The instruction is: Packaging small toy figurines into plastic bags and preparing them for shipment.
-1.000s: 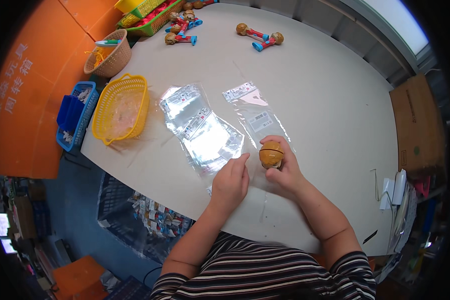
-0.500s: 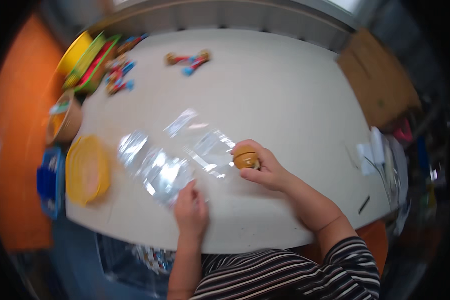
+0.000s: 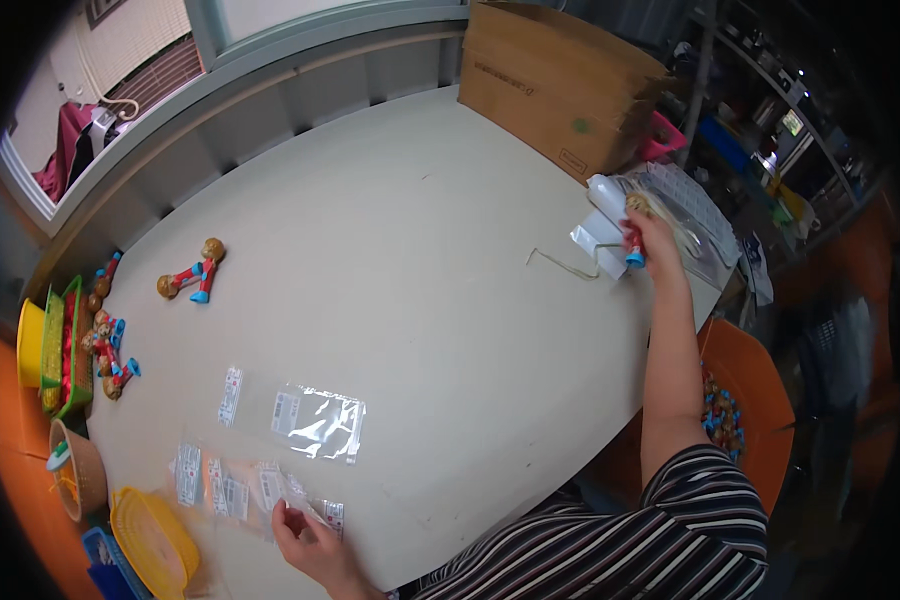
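My right hand [image 3: 650,235] is stretched out to the table's right edge, closed around a small wooden doll [image 3: 633,238] with a round brown head, red body and blue foot. It sits against a stack of clear plastic bags [image 3: 670,205] lying there. My left hand [image 3: 305,530] rests at the near edge of the white table [image 3: 420,280], fingers on a row of clear label-printed bags [image 3: 250,490]. Another clear bag [image 3: 315,422] lies flat just beyond it.
Two more wooden dolls [image 3: 190,278] lie on the left of the table. A green tray [image 3: 65,345] with several dolls, a wicker basket [image 3: 75,470] and a yellow basket [image 3: 155,540] line the left edge. A cardboard box [image 3: 560,90] stands at the back right. An orange bin [image 3: 745,420] stands below the right edge.
My right hand has carried the doll from the table's near middle out to the right edge by the bag stack. My view has swung right. My left hand stays on the bags.
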Motion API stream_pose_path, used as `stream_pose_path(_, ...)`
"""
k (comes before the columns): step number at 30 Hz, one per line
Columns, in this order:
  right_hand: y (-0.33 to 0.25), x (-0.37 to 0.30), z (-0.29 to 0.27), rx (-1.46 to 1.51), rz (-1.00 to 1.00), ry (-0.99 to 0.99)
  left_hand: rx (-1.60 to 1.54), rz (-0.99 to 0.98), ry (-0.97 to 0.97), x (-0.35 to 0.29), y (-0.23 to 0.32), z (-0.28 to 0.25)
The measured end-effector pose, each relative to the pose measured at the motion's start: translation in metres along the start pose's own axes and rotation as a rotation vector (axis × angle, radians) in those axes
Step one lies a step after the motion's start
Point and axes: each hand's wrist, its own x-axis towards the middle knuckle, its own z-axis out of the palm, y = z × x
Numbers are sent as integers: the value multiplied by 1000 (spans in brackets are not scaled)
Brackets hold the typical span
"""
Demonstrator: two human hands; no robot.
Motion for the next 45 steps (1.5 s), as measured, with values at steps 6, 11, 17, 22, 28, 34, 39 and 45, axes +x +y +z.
stream_pose_path(6,44,-13,-4,61,206,-296,-92,-60,-20,1,-8,-1)
stream_pose_path(11,28,17,-55,194,97,-84,-59,-57,-72,3,-38,0)
stream_pose_path(17,13,74,-115,92,92,126,18,-67,-40,4,-38,6)
stream_pose_path(22,-25,173,-177,89,75,104,9,-17,-22,3,-44,10)
stream_pose_path(28,-133,281,-138,124,-275,251,399,193,18,3,-17,9)
stream_pose_path(34,-96,320,-168,234,-452,486,481,174,9,2,-19,22)
stream_pose_path(39,17,234,-38,69,-238,176,536,178,31,-3,-7,10)
stream_pose_path(45,-16,86,75,-403,-284,-419,373,324,96,7,-5,20)
